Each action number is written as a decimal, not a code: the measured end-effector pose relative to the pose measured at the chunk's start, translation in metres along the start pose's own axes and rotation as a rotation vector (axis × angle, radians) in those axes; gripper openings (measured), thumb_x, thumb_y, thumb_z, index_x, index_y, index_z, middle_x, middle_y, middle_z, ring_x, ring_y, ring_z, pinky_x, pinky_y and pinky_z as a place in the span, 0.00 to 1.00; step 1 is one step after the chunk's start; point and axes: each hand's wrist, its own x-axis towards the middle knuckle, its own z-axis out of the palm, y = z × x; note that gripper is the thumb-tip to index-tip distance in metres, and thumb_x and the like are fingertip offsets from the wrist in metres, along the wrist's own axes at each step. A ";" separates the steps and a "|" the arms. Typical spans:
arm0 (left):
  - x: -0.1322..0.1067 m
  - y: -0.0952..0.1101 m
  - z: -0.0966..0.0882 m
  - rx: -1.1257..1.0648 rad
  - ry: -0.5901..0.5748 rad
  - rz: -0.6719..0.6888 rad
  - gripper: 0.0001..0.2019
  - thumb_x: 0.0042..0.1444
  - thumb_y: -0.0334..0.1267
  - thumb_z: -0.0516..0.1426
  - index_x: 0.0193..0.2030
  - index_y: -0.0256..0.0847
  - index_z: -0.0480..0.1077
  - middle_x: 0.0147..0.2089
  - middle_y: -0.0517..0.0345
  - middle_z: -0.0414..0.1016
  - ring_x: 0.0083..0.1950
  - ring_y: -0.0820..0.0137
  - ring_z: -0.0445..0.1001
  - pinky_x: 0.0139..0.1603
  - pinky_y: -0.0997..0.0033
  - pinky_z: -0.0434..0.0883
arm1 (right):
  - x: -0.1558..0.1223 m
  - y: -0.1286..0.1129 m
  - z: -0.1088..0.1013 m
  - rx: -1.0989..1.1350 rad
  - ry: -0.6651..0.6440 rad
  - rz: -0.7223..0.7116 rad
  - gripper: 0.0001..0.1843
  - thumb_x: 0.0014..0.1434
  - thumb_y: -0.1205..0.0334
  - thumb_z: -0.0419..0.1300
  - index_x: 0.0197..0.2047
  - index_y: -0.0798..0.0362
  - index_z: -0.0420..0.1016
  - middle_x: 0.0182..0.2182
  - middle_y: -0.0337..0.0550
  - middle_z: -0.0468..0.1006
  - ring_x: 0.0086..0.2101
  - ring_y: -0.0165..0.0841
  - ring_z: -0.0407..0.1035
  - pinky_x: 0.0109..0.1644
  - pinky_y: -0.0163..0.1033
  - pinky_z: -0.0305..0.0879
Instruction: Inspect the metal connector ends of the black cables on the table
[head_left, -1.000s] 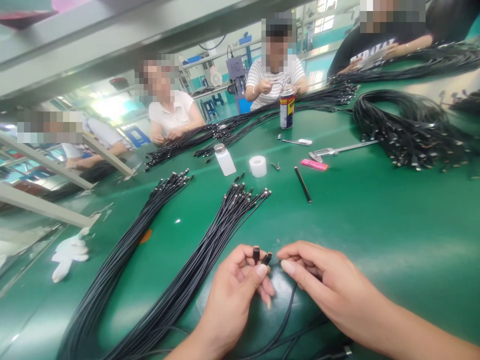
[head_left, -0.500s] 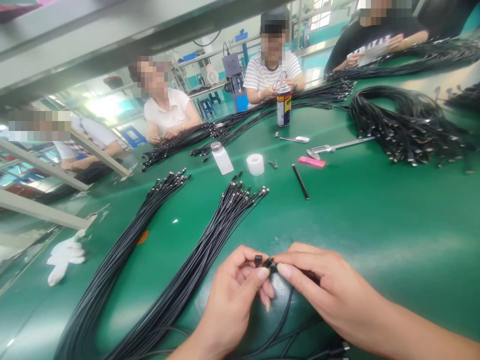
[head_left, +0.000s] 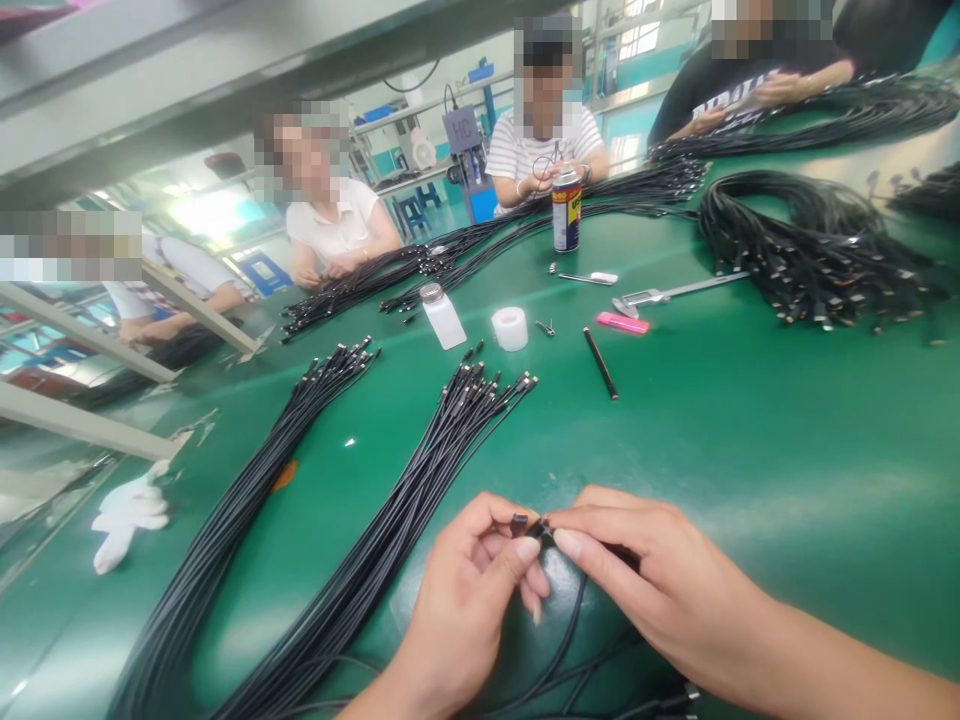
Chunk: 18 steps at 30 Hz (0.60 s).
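Two plugs are grasped in the left hand (head_left: 465, 590): one plug (head_left: 519, 523) is raised by the forefinger, and the other (head_left: 534, 531) is pinched under the thumb, just beside it. The right hand (head_left: 660, 560) is brought up to the pinched plug, its thumb and forefinger drawn close together; whether anything is clenched between them cannot be told, as the spot is small and partly covered. Below the grip, a cable (head_left: 576, 625) is seen hanging down between the hands.

To the left of the grip, two bundles of black cables are laid out, the near bundle (head_left: 367, 530) close by the left hand and the far bundle (head_left: 247, 520) beyond it, with a white glove (head_left: 131, 515) placed farther left. Beyond the grip, a bottle (head_left: 448, 322), a tape roll (head_left: 511, 340), a black stick (head_left: 600, 362), a pink case (head_left: 624, 323) and a caliper (head_left: 682, 291) are spread on the green table (head_left: 735, 430). Farther off, a can (head_left: 568, 215) is stood upright, and a coil (head_left: 795, 240) is heaped to the right.
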 end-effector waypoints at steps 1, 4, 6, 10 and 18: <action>0.000 0.000 0.000 -0.003 -0.001 0.002 0.07 0.63 0.38 0.58 0.38 0.38 0.67 0.26 0.59 0.73 0.25 0.73 0.70 0.29 0.73 0.70 | 0.000 0.000 0.000 -0.002 -0.001 -0.004 0.18 0.70 0.70 0.52 0.43 0.41 0.82 0.30 0.32 0.76 0.33 0.27 0.67 0.39 0.32 0.60; 0.000 -0.001 0.000 -0.011 -0.007 0.005 0.07 0.63 0.38 0.58 0.38 0.37 0.67 0.26 0.59 0.74 0.25 0.73 0.70 0.29 0.73 0.70 | 0.000 0.000 0.000 -0.014 0.001 -0.016 0.18 0.70 0.70 0.52 0.43 0.41 0.82 0.30 0.32 0.76 0.33 0.27 0.67 0.39 0.33 0.60; 0.000 -0.001 0.000 -0.021 -0.008 0.009 0.07 0.63 0.38 0.58 0.38 0.38 0.67 0.26 0.59 0.74 0.24 0.73 0.70 0.29 0.73 0.70 | 0.000 0.001 0.001 -0.028 0.002 -0.013 0.19 0.70 0.70 0.52 0.43 0.41 0.82 0.30 0.32 0.76 0.33 0.27 0.67 0.39 0.33 0.60; -0.001 -0.003 0.000 -0.041 -0.007 0.012 0.06 0.63 0.37 0.59 0.38 0.38 0.67 0.26 0.59 0.74 0.25 0.73 0.70 0.29 0.73 0.70 | 0.000 0.002 0.002 -0.055 0.012 -0.017 0.18 0.70 0.69 0.52 0.42 0.42 0.82 0.29 0.33 0.75 0.32 0.28 0.67 0.38 0.33 0.60; -0.001 -0.007 -0.002 -0.079 -0.017 0.025 0.05 0.63 0.37 0.59 0.38 0.38 0.68 0.28 0.59 0.74 0.26 0.73 0.71 0.30 0.72 0.71 | -0.001 0.001 0.003 -0.066 0.035 0.002 0.18 0.70 0.68 0.52 0.36 0.45 0.81 0.29 0.33 0.75 0.32 0.28 0.68 0.38 0.33 0.61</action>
